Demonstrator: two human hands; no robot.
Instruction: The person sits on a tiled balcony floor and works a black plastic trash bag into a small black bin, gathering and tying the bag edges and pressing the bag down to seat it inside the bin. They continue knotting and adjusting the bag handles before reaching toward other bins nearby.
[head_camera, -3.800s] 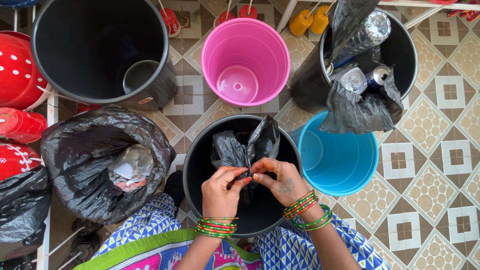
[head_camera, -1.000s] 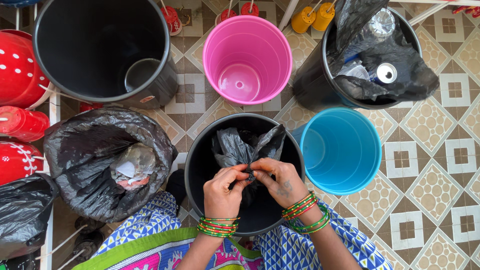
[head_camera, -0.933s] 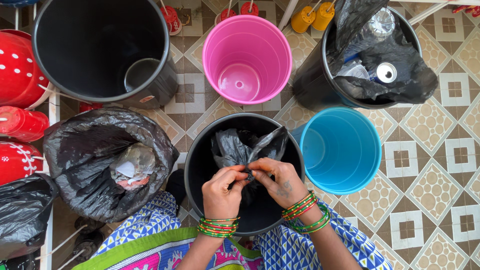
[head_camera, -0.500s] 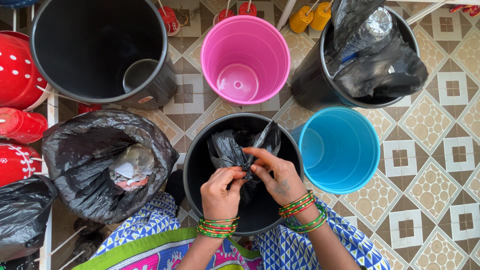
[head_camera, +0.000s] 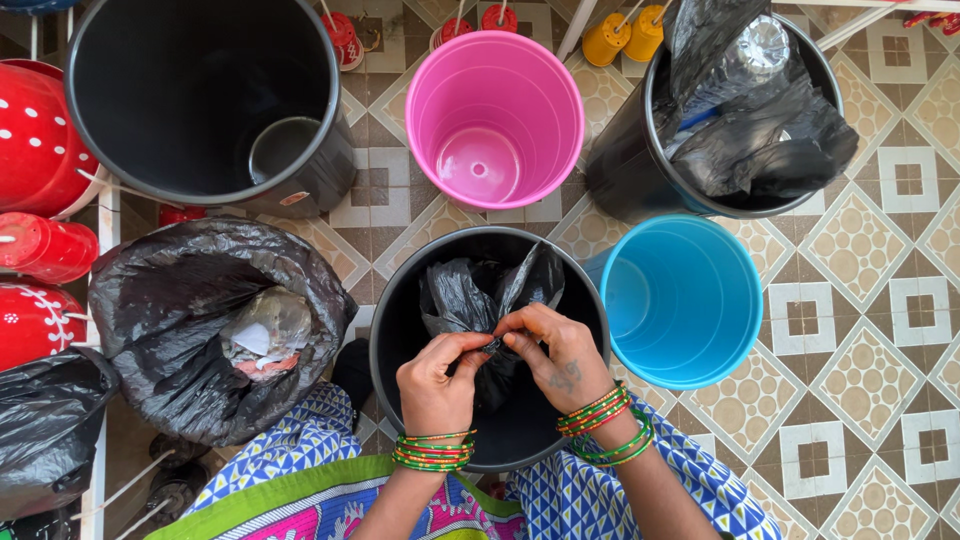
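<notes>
**Black bag pinched over a black bin**

A crumpled black bag (head_camera: 470, 300) is held inside the near black bin (head_camera: 400, 390), toward its far rim. It is pinched at one gathered spot by both hands: the left hand (head_camera: 432, 385) with thumb and fingers pressed together on the plastic, the right hand (head_camera: 560, 360) likewise (fingertips of the two nearly touching). A blue bucket (head_camera: 690, 300) is set just beside the bin, a pink bucket (head_camera: 495, 115) beyond it on the tiled floor (head_camera: 880, 330).
</notes>
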